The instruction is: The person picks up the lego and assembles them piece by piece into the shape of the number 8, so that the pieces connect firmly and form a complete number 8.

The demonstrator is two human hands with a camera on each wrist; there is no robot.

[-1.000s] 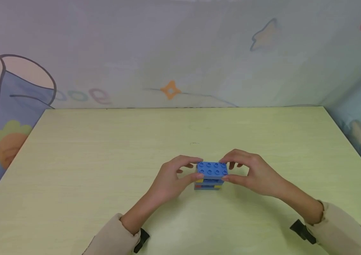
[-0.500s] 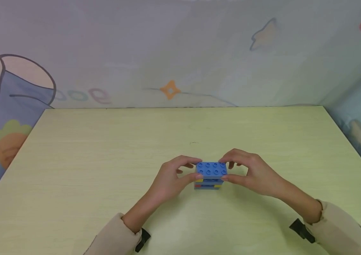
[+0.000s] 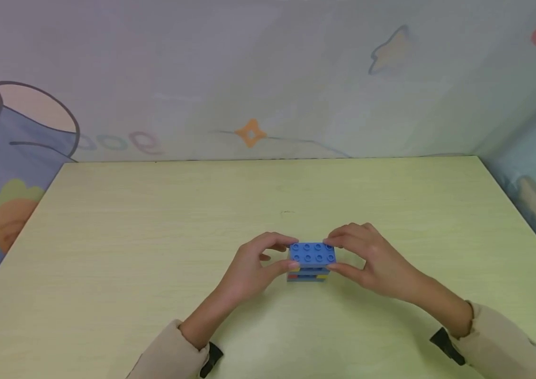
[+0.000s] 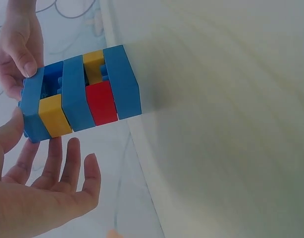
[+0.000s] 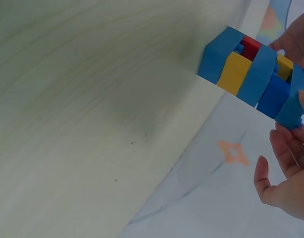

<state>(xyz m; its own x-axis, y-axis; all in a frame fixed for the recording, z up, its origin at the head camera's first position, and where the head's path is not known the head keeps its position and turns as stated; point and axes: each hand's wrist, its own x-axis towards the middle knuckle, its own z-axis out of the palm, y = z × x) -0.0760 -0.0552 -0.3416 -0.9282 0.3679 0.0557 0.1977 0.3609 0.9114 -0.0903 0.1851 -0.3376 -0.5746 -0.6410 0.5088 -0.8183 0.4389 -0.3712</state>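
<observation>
Near the table's front stands an upright stack of toy building bricks. Its top is a wide blue brick (image 3: 312,253) with studs. My left hand (image 3: 249,268) pinches this brick's left end between thumb and forefinger. At the right end, my right hand (image 3: 384,263) pinches it the same way. Beneath, in the left wrist view, come a yellow brick (image 4: 55,115) beside a blue one, a wide blue brick (image 4: 77,94), then a red brick (image 4: 101,103) and another yellow brick (image 4: 94,68). A wide blue brick (image 4: 123,84) forms the base on the table.
The pale wooden table (image 3: 164,210) reaches back to a printed cloth backdrop (image 3: 268,68). More printed cloth hangs along the left and right sides. A black strap (image 3: 447,346) shows at the right cuff, with another strap (image 3: 211,359) at the left.
The right hand has shifted slightly, its fingers and knuckles turning a little at the top brick's end. The left hand keeps its hold, and the stack looks the same.
</observation>
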